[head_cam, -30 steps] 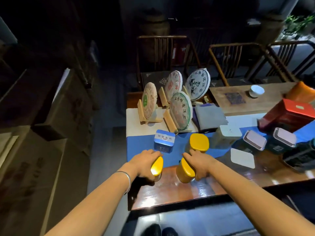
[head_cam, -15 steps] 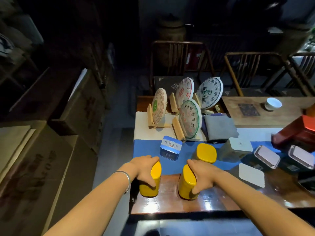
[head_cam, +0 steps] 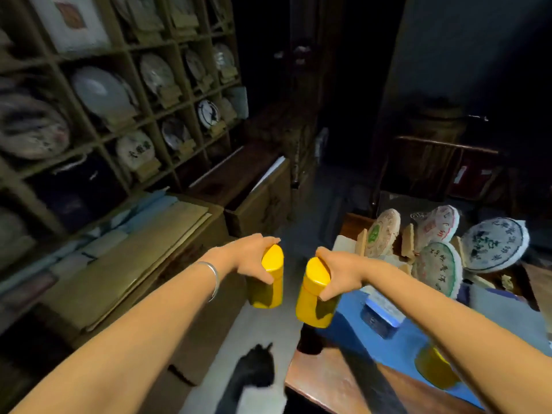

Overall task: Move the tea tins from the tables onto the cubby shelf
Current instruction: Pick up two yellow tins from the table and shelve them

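The left hand (head_cam: 254, 258) and right hand (head_cam: 340, 270) are each gripping a yellow tea tin (head_cam: 268, 282) (head_cam: 316, 294), now lifted off the table (head_cam: 328, 380) into the air, with the cubby shelf (head_cam: 125, 94) coming into view beyond.

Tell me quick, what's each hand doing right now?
Left hand: grips a yellow tin by its lid.
Right hand: grips the other yellow tin by its lid.

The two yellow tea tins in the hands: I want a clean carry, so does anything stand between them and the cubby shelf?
Yes. Stacked brown cardboard boxes line the floor against the wooden cubby shelf, between it and the yellow tins held by the left hand and right hand. The visible cubbies mostly hold tea cakes.
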`<move>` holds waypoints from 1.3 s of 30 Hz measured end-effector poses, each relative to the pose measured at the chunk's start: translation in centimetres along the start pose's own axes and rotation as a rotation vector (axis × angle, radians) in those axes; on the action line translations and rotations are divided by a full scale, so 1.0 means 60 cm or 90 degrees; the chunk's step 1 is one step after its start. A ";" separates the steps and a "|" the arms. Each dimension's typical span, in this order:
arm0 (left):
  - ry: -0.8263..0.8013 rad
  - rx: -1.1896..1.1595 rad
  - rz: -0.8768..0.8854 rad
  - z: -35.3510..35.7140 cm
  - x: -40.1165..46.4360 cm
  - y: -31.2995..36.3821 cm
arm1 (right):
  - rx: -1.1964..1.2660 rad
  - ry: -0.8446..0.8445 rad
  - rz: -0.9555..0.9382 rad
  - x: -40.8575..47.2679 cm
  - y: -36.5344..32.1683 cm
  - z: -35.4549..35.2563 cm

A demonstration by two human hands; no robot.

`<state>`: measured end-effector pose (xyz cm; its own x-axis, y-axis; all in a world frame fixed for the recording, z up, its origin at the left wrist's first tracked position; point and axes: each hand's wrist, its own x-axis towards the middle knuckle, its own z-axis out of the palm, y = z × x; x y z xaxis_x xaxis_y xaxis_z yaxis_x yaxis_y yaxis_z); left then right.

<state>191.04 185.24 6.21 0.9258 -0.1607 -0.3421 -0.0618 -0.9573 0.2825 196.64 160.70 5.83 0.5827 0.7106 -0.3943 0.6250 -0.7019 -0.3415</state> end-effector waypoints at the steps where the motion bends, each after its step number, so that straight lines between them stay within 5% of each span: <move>1: 0.017 -0.010 -0.025 -0.015 -0.026 -0.017 | -0.007 0.005 -0.028 0.016 -0.028 -0.014; 12: 0.202 -0.116 -0.288 -0.141 -0.464 -0.217 | -0.085 -0.004 -0.334 0.144 -0.496 -0.129; 27: 0.421 -0.097 -0.540 -0.203 -1.145 -0.499 | -0.085 -0.079 -0.671 0.159 -1.290 -0.060; 39: 0.678 -0.153 -0.601 -0.323 -1.448 -0.623 | -0.066 -0.001 -0.818 0.186 -1.655 -0.131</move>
<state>120.12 239.63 42.74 0.4240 0.8526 0.3054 0.6826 -0.5224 0.5109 145.15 238.70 42.02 -0.4647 0.8699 0.1653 0.7713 0.4894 -0.4070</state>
